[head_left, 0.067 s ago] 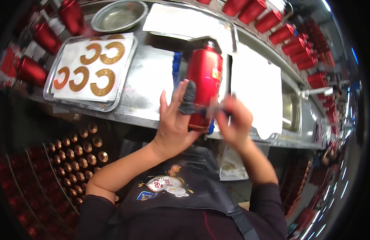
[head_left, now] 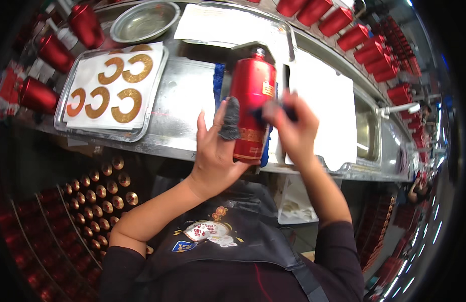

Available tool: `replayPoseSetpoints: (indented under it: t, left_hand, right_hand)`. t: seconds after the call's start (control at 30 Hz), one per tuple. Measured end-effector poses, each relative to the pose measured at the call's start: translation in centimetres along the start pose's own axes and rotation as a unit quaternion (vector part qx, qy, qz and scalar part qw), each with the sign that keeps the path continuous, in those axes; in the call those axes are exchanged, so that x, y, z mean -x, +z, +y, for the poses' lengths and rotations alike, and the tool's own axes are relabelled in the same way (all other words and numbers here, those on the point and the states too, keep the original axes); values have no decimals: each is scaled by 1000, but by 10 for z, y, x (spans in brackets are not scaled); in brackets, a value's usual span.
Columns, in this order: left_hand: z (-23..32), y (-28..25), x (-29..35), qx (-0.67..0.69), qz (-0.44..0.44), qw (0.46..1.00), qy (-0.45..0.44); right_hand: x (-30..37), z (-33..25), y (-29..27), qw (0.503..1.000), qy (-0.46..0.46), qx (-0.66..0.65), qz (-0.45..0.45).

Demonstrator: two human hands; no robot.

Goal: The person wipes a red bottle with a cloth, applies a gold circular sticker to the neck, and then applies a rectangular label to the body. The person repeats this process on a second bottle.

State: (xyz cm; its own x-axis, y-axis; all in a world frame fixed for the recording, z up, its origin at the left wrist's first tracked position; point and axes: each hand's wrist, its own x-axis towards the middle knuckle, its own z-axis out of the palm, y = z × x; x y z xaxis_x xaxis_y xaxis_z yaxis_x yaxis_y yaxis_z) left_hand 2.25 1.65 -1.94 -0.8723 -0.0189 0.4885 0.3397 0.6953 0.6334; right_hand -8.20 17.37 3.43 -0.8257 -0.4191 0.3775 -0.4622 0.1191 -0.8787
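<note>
Head view: red bottle (head_left: 252, 83) at twelve o'clock, over the tabletop (head_left: 167, 141).
Left hand (head_left: 213, 156): fingers spread against its eight-o'clock side.
Right hand (head_left: 297, 126): three o'clock; cannot tell what the blurred fingers pinch.
Gold print (head_left: 251, 136): just uncovered; work apparently shifts up to mid-bottle.

Bottle (head_left: 253, 83): glossy, smooth; tray (head_left: 94, 130): shiny metal; sheet (head_left: 326, 108): matt paper; basin (head_left: 168, 23): metal

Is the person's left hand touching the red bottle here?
Touching. The head view shows the left hand against the red bottle, its dark-covered finger lapping over the bottle's lower left side.
</note>
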Motion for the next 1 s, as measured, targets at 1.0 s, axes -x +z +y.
replayPoseSetpoints:
  t: [1.0]
  left_hand:
    - [-35, -13, 13, 4, -126, 991, -39]
  right_hand:
    - [95, 17, 3, 985, -81, 153, 3]
